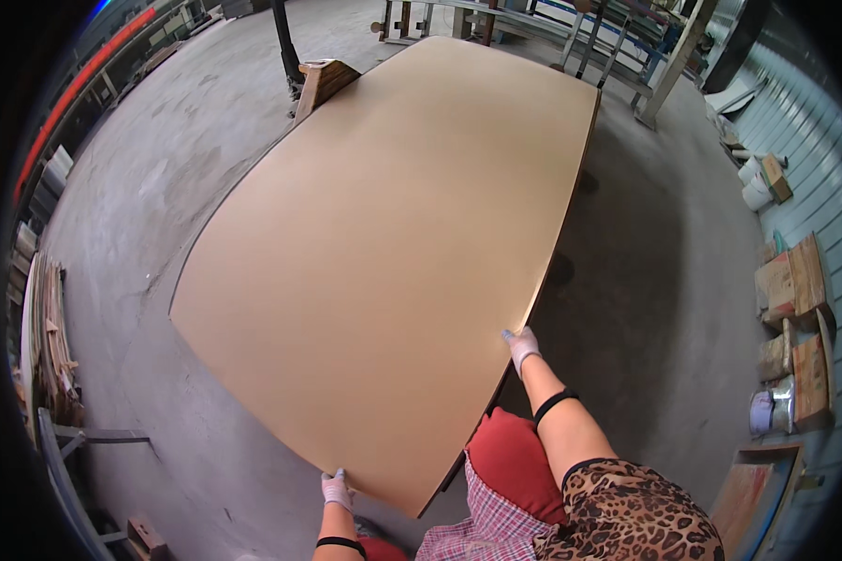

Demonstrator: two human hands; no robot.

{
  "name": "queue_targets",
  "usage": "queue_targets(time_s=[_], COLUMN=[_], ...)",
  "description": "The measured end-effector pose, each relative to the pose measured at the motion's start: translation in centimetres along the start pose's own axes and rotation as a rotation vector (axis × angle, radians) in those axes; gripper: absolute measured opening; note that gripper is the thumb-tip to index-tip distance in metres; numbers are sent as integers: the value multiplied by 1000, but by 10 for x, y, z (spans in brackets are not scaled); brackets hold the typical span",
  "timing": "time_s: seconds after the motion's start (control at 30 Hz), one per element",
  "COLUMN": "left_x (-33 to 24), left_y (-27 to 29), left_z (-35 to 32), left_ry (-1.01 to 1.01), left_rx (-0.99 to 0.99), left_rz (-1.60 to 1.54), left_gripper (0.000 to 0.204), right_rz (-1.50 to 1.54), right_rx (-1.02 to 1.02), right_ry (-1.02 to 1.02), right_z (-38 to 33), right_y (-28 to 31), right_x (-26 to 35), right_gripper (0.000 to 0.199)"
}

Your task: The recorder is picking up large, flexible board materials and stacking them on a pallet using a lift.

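Observation:
A large tan flat board [374,262] fills the middle of the head view, lying about level above the floor. At its near edge my left hand [337,490], in a pale glove, grips the rim near the close corner, thumb on top. Further along the right-hand edge, my right hand [522,345], also gloved, is closed around the rim with the thumb over the upper face. The fingers of both hands are mostly hidden beneath the board. What supports the board from below is largely out of sight.
A wooden block-like piece [326,82] and a dark post [287,42] stand by the far left edge. Metal frames [617,51] are behind the board. Wood blocks [809,280] and buckets [758,192] line the right wall. Stacked strips [51,337] and a metal frame [65,467] stand left.

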State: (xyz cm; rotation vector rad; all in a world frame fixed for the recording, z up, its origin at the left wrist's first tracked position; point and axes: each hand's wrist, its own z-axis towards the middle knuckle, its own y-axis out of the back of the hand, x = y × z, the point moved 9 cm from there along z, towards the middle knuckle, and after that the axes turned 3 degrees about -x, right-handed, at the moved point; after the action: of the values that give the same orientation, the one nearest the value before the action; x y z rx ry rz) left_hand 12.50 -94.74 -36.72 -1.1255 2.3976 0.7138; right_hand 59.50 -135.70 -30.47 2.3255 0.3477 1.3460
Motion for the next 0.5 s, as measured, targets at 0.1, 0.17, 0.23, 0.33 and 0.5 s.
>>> queue_targets(time_s=[0.1, 0.17, 0.23, 0.33, 0.5], left_x=[15, 14, -8, -69, -88], left_y=[-19, 4, 6, 51, 172], left_z=[13, 32, -8, -32, -76], left_ry=[8, -86, -14, -235, -154], left_rx=[29, 28, -39, -154, -30], left_rz=[-56, -55, 175, 698, 866], left_gripper=[32, 39, 53, 65, 52], right_rz=[-30, 3, 61, -140, -193], right_rx=[-65, 82, 137, 237, 98], right_ry=[64, -3, -70, -225, 296], right_z=[37, 30, 11, -27, -75], right_y=[18, -19, -23, -25, 6], right_x=[-42, -32, -19, 1, 20], right_gripper=[36, 34, 35, 42, 45])
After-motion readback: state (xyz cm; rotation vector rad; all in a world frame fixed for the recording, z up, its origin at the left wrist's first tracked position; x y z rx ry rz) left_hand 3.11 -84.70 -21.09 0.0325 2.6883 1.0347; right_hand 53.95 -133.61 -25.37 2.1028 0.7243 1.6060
